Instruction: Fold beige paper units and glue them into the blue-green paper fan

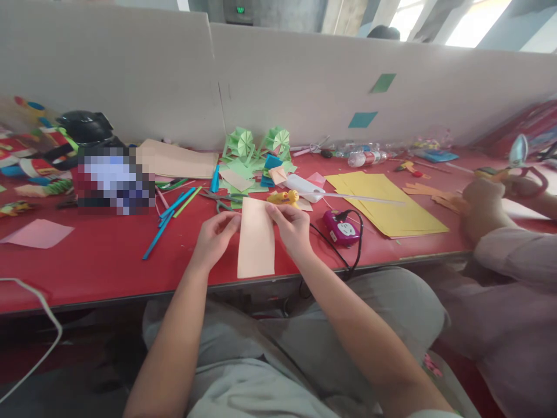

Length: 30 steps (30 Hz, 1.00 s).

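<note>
While the right hand (pixel 292 227) is pinching the far right corner of a cream paper strip (pixel 256 244), the left hand (pixel 216 237) is bringing thumb and fingers close together at its left edge; whether they are gripping it, I cannot tell. The strip is lying lengthwise, near to far, over the near edge of a red desk (pixel 108 278), in the middle of the scene. Just beyond the right fingers, a yellow glue gun (pixel 282 198) is resting, a long clear stick trailing rightward from it. Scissors (pixel 223 200) are lying just beyond the left hand, and blue straws (pixel 169 217) are scattering to the left.

To the right, a purple power socket (pixel 342 228) is sitting with a black cable (pixel 360 251) looping towards the near edge. An arm catching that loop could be dragging the socket off. Uneven pulling could be creasing the thin strip, and, if the gun is heating, which is not showing, straying fingers could be getting burned.
</note>
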Available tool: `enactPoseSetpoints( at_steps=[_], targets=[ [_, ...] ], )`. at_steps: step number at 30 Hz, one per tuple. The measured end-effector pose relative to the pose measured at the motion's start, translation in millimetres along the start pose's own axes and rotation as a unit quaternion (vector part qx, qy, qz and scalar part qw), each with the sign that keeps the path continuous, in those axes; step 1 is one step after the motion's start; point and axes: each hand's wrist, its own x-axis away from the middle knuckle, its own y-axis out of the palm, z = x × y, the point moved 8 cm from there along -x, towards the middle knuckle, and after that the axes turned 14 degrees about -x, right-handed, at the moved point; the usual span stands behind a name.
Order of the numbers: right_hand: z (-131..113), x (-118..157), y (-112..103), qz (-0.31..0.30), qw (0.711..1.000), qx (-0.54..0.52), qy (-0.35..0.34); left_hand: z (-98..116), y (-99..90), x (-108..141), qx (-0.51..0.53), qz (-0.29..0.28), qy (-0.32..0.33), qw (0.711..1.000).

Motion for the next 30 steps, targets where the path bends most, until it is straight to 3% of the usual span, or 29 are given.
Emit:
enactPoseSetpoints(
  at_steps=[4,9,14,20,25,30],
  targets=[
    [-1,3,11,-0.042,0.999,0.007,0.018,-7,1.4,0,0.043,-0.001,-0.026,0.999],
    [3,6,19,-0.067,0.997,0.002,0.039,-12,-12.6,-1,-0.064,0.066,-0.002,0.996],
    [11,6,20,-0.073,0.996,-0.01,0.045,-6,-13.3,-2,-0.149,0.079,0.02,0.985],
    [12,7,21,-0.086,0.995,0.011,0.044,2,-10.2,0,-0.103,0.072,0.008,0.992],
    [10,7,25,-0.103,0.994,0.012,0.038,4,-13.4,2,-0.136,0.093,0.019,0.986],
    [14,9,26,-0.116,0.992,-0.001,0.047,0,-16.7,2,-0.083,0.116,0.014,0.99]
  ],
)
